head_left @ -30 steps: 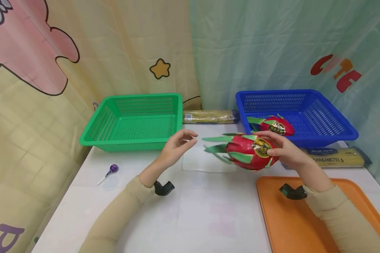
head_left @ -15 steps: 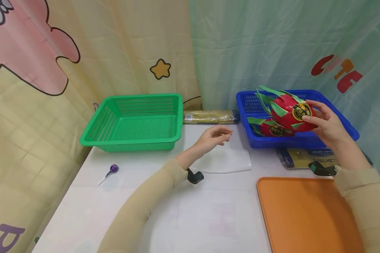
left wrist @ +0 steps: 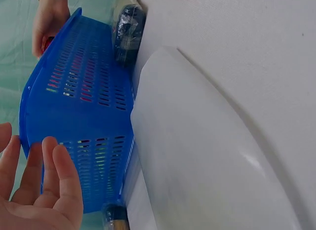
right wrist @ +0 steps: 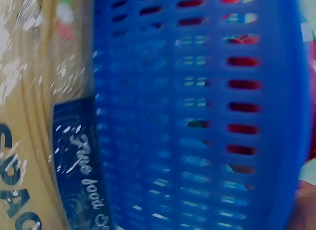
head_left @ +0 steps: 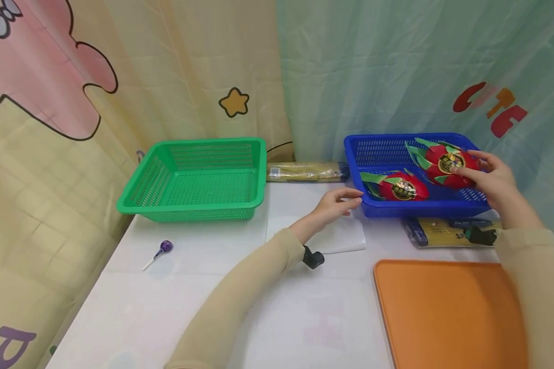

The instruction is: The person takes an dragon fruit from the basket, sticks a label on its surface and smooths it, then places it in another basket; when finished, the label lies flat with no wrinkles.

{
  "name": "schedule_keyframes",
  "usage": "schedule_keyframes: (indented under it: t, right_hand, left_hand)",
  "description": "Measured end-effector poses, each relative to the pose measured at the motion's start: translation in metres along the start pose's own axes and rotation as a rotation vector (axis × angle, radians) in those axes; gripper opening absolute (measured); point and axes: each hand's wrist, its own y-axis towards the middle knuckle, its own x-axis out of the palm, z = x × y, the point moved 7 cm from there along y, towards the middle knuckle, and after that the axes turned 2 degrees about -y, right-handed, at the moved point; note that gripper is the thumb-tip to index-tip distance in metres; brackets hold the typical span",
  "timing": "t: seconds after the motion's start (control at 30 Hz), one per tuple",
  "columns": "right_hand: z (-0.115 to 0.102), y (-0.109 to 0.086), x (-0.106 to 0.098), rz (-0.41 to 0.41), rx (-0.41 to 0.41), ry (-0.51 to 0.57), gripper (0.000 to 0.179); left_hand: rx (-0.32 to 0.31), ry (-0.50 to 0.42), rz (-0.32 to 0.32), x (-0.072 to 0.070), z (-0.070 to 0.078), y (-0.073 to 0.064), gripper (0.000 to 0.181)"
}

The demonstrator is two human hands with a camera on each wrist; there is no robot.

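Note:
My right hand [head_left: 496,179] grips a red dragon fruit [head_left: 436,156] with green leaf tips and a black-and-gold sticker, inside the blue basket [head_left: 424,209]. Just left of it, a second dragon fruit [head_left: 415,188] lies on the basket floor. My left hand [head_left: 330,209] holds nothing; its fingertips are right at the basket's front left corner. The left wrist view shows its loosely bent fingers [left wrist: 66,175] in front of the slotted wall. In the right wrist view, the basket wall [right wrist: 276,111] hides most of the fruit.
A green basket [head_left: 198,209] stands at the back left, with a spaghetti pack [head_left: 304,171] between the baskets. Another spaghetti pack [head_left: 436,233] lies before the blue one. An orange tray [head_left: 443,312], a lollipop [head_left: 165,246] and a white sheet [head_left: 337,236] are on the table.
My right hand has carried the dragon fruit from over the table rightward and back, then down into the blue basket. My left hand has moved right to the basket's corner.

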Motion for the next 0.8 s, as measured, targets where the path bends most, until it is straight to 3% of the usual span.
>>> schedule_keyframes:
  t: [0.1, 0.27, 0.4, 0.6, 0.8]
  right_hand:
    - [-0.005, -0.007, 0.008, -0.001, 0.021, -0.114, 0.075]
    - [-0.031, -0.029, 0.024, -0.076, -0.045, -0.244, 0.089]
    - [-0.039, -0.034, 0.03, -0.144, -0.091, -0.304, 0.089]
    - [-0.036, -0.03, 0.034, -0.237, -0.117, -0.432, 0.087]
    - [-0.041, -0.035, 0.037, -0.265, -0.142, -0.618, 0.09]
  left_hand:
    - [-0.006, 0.003, 0.029, 0.001, -0.001, 0.002, 0.027]
    - [-0.015, 0.008, 0.054, 0.001, -0.001, 0.002, 0.025]
    - [-0.02, 0.016, 0.044, 0.002, 0.0, 0.001, 0.026]
    - [0.0, 0.052, -0.011, 0.002, 0.003, -0.001, 0.03]
    - [0.01, 0.226, -0.126, -0.012, 0.013, -0.019, 0.037]
